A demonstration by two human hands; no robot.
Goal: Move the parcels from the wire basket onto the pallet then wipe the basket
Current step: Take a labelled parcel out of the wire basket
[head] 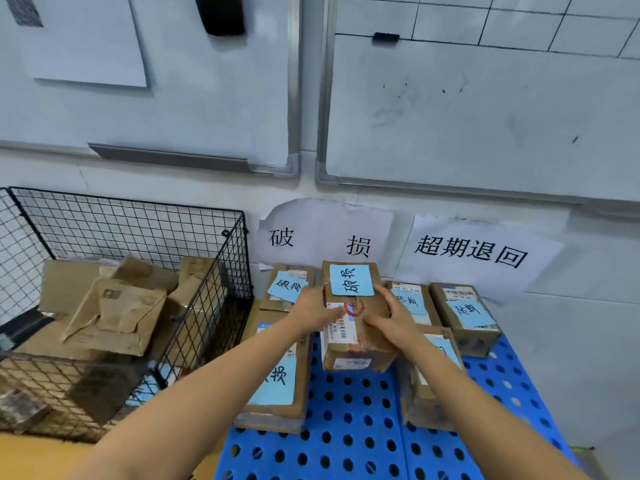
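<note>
A brown cardboard parcel [356, 327] with a blue note on top is over the blue perforated pallet [349, 427]. My left hand [313, 304] grips its left side and my right hand [393, 317] grips its right side. Whether its base touches the pallet is unclear. Several other labelled parcels lie on the pallet, such as a flat one [277, 386] at the left and a box [467, 317] at the right. The black wire basket [207, 306] stands to the left and holds several crumpled cardboard parcels [114, 317].
The wall right behind the pallet carries two paper signs with handwritten characters [474, 252] and two whiteboards above. A dark rag-like object [20, 408] lies at the basket's near left. Yellowish floor shows at the bottom left.
</note>
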